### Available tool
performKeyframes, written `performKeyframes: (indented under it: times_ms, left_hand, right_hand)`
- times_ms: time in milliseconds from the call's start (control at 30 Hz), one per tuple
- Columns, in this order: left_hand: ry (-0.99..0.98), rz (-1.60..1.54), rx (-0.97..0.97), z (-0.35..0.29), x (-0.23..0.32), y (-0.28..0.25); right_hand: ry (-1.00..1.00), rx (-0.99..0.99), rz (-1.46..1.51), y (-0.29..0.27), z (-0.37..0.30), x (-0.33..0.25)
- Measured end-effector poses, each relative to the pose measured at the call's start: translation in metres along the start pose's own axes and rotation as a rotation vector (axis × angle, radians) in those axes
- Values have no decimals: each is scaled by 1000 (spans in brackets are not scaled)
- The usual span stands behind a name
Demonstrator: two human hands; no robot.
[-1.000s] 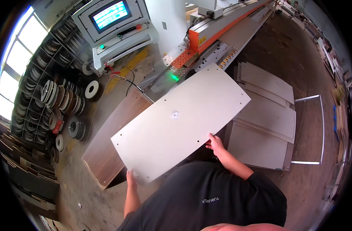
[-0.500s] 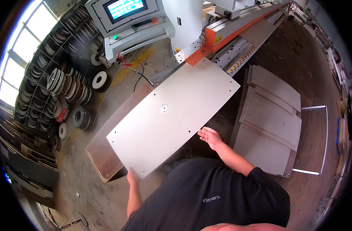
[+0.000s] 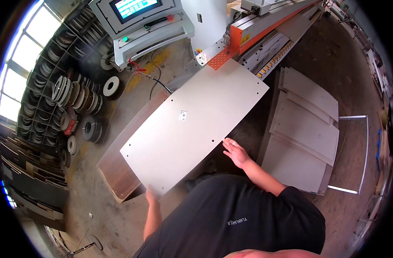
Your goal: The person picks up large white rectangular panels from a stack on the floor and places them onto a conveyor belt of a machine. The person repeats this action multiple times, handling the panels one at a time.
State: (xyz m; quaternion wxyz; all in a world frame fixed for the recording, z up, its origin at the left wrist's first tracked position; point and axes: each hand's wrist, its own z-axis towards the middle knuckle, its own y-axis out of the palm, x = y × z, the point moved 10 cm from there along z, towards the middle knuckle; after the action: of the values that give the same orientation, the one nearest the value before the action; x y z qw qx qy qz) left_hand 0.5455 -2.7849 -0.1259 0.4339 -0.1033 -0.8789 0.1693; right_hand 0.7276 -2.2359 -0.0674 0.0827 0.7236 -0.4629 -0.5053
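Your left grip (image 3: 151,197) is closed on the near edge of the white panel (image 3: 196,112), close to its corner; the fingers beneath are hidden. Your right grip (image 3: 234,153) is spread, fingers straight and thumb apart, its fingertips at the panel's right edge without clasping it. The panel lies slantwise in front of you, small label up, dark holes near its edges, its far end at the orange perforated plate (image 3: 220,61) of the machine. Part of a brown board (image 3: 119,179) shows below it. To your right sits a stack of pale panels (image 3: 303,133); to your left, a rack of rolls (image 3: 46,90) beneath bright windows (image 3: 27,51). A lit screen (image 3: 135,8) stands ahead, above the concrete floor (image 3: 119,228).
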Motion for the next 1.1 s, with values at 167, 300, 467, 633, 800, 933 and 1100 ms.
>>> performKeyframes:
  times_ms: [167, 300, 467, 633, 800, 933, 1100]
  left_hand:
    - [-123, 157, -72, -3, -19, -16]
    - [-124, 84, -19, -2, -32, -17]
    - [-99, 5, 8, -22, -12, 0]
    - [-102, -53, 17, -18, -18, 12]
    - [-97, -74, -28, -36, 1, 65]
    - [-120, -102, -101, -54, 21, 111]
    - [-138, -132, -221, -65, 36, 160]
  right_hand:
    - [-90, 38, -9, 4, 5, -14]
    - [-157, -44, 11, 17, 4, -15]
    - [-172, -80, 50, 17, 6, -21]
    - [-215, -71, 87, 6, 11, -32]
    - [-258, -4, 62, -22, 30, -55]
    - [-302, 40, 36, -52, 45, -82]
    - [-359, 112, 67, -76, 55, -118]
